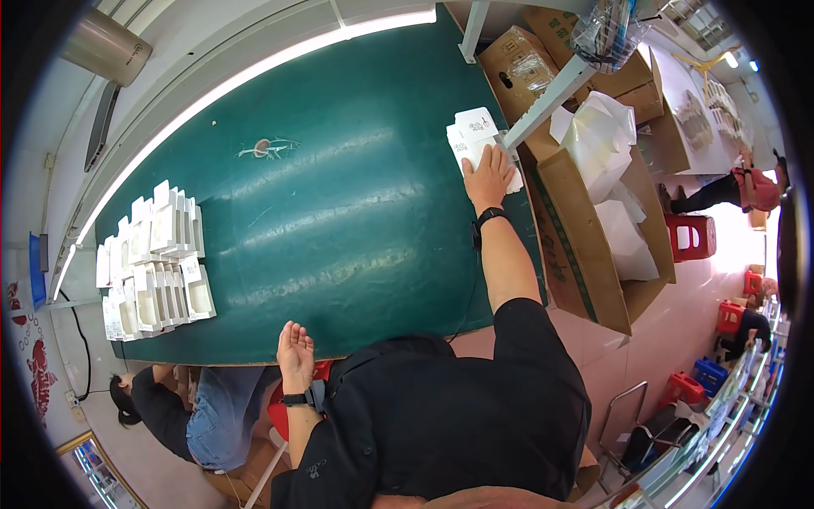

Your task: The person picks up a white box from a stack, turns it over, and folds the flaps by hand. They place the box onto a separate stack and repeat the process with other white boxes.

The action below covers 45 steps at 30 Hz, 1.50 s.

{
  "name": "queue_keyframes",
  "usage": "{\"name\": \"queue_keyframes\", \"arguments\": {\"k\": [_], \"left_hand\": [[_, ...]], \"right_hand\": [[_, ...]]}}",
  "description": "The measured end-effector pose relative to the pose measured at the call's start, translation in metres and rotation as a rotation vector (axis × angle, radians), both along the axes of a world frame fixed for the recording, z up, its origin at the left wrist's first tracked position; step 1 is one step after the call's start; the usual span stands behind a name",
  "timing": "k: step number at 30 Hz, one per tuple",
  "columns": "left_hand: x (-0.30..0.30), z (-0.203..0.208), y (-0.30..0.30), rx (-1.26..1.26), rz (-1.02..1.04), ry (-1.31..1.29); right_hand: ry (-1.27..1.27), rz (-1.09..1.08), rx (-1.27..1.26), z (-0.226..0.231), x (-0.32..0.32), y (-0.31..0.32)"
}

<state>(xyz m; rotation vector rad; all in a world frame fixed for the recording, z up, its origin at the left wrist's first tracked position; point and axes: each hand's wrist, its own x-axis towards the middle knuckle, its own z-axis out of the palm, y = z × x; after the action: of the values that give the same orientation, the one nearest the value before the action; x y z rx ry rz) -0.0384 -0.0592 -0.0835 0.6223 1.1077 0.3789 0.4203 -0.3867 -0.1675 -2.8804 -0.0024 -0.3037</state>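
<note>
A stack of flat white cards [475, 140] lies at the far right edge of the green table [339, 212], under the right hand [489, 176], whose fingers rest spread and flat on top, gripping nothing. Just right of that hand stands an open cardboard box [585, 246] holding white bags. The left hand [295, 355] hovers open, palm up, at the near table edge, empty. Well left of it, folded white cartons [157, 263] sit grouped; below them a seated person [182, 407] leans in.
</note>
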Motion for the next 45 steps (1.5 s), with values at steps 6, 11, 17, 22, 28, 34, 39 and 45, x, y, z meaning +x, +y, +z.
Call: {"name": "queue_keyframes", "arguments": {"k": [6,11,17,22,28,34,39,45], "left_hand": [[-0.003,0.001,-0.001,0.004,0.000,-0.011],[-0.008,0.000,-0.001,0.006,0.011,-0.021],[-0.015,-0.001,-0.001,0.005,0.021,-0.042],[-0.020,-0.002,0.003,0.007,0.023,-0.057],[-0.024,0.000,0.001,0.017,0.033,-0.125],[-0.022,0.001,0.007,0.016,0.058,-0.098],[-0.030,0.006,0.031,0.043,0.105,-0.102],[-0.032,0.012,0.091,0.186,0.117,-0.061]], "right_hand": [[-0.008,0.007,0.000,0.001,0.000,0.000],[-0.009,0.008,0.011,-0.001,0.000,-0.001],[-0.021,-0.004,-0.008,0.001,0.001,-0.001],[-0.016,0.016,-0.006,0.004,0.001,-0.001],[-0.215,0.100,-0.096,0.007,0.006,-0.012],[-0.155,0.122,-0.083,0.037,-0.003,-0.020],[-0.242,0.159,-0.081,0.056,-0.024,-0.018],[-0.327,0.262,0.064,0.071,-0.083,-0.002]]}}
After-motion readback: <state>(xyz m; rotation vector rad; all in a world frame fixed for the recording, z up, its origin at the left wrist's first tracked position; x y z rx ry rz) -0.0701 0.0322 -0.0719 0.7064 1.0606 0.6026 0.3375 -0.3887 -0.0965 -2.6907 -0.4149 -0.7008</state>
